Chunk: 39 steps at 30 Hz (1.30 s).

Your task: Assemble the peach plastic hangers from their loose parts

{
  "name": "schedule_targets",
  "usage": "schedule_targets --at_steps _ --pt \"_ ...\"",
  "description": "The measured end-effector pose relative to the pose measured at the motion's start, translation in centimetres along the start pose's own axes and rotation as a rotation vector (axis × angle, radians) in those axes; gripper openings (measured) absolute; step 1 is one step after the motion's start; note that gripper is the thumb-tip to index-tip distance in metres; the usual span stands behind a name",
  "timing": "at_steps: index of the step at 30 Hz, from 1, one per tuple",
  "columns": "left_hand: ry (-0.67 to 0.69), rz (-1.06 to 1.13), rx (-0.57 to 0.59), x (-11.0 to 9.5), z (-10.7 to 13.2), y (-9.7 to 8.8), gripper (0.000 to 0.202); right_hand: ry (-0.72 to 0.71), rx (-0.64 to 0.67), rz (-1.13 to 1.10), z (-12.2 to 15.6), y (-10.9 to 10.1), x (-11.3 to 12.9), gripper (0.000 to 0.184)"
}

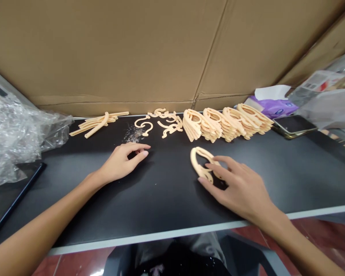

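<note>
My right hand (pixel 240 188) has its thumb and fingers on a beige plastic folding hanger (pixel 196 163) at the right of the table's middle. Part of that hanger is hidden under the fingers. My left hand (pixel 126 159) hovers low over the black tabletop, thumb and forefinger apart, with nothing seen in it. Just beyond it are small crumbs of debris (pixel 133 134) and a loose beige hook (pixel 145 124). More curved hooks (pixel 171 124) lie in a heap behind. Several folded hangers (pixel 209 122) overlap in a row at the back right.
Long beige hanger arms (pixel 96 123) are piled at the back left. Clear plastic wrap (pixel 25 130) fills the left side. A purple tissue pack (pixel 271 105) and a phone (pixel 294 125) lie at the right. Cardboard (pixel 117 50) walls the back of the black table (pixel 166 207).
</note>
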<state>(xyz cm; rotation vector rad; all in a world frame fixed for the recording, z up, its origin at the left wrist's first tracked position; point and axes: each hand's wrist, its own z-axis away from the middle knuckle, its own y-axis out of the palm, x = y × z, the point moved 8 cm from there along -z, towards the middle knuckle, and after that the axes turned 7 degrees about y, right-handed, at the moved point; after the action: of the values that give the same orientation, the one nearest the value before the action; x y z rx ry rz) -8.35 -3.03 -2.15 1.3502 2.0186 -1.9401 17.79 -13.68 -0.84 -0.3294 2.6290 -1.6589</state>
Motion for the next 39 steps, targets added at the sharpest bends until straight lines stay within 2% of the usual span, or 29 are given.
schedule_targets --at_steps 4,10,14,17,19,24,28,32,36,39 --pt "0.031 -0.023 -0.015 -0.1 0.0 -0.2 0.038 0.12 0.016 0.192 -0.2 0.0 -2.3 0.039" --pt "0.165 -0.299 -0.105 0.3 -0.1 -1.3 0.033 0.057 0.007 0.282 -1.2 -0.6 -1.6 0.051" --pt "0.137 -0.363 -0.138 1.3 -0.2 -2.0 0.033 -0.078 -0.017 0.191 -2.4 -0.6 1.4 0.041" --pt "0.117 -0.379 -0.152 1.9 -0.2 -2.4 0.033 -0.219 0.082 0.066 -4.2 0.7 5.1 0.038" --pt "0.101 -0.389 -0.169 2.3 -0.2 -2.7 0.033 -0.26 0.174 0.026 -6.0 2.1 7.1 0.038" --pt "0.067 -0.373 -0.151 3.4 -0.4 -2.8 0.037 -0.29 0.233 -0.052 -10.3 4.8 10.5 0.041" --pt "0.049 -0.401 -0.137 3.8 -0.4 -3.0 0.037 -0.286 0.274 -0.123 -11.8 6.9 11.8 0.049" --pt "-0.055 -0.499 -0.216 5.1 -0.2 -5.1 0.039 -0.32 0.301 -0.128 -11.2 7.8 12.7 0.048" --pt "-0.273 -0.66 -0.262 8.0 0.4 -7.5 0.049 -0.358 0.28 -0.117 -10.2 6.8 13.3 0.042" --pt "-0.362 -0.709 -0.232 9.7 0.8 -8.2 0.053 -0.387 0.277 -0.106 -9.9 5.9 13.6 0.038"
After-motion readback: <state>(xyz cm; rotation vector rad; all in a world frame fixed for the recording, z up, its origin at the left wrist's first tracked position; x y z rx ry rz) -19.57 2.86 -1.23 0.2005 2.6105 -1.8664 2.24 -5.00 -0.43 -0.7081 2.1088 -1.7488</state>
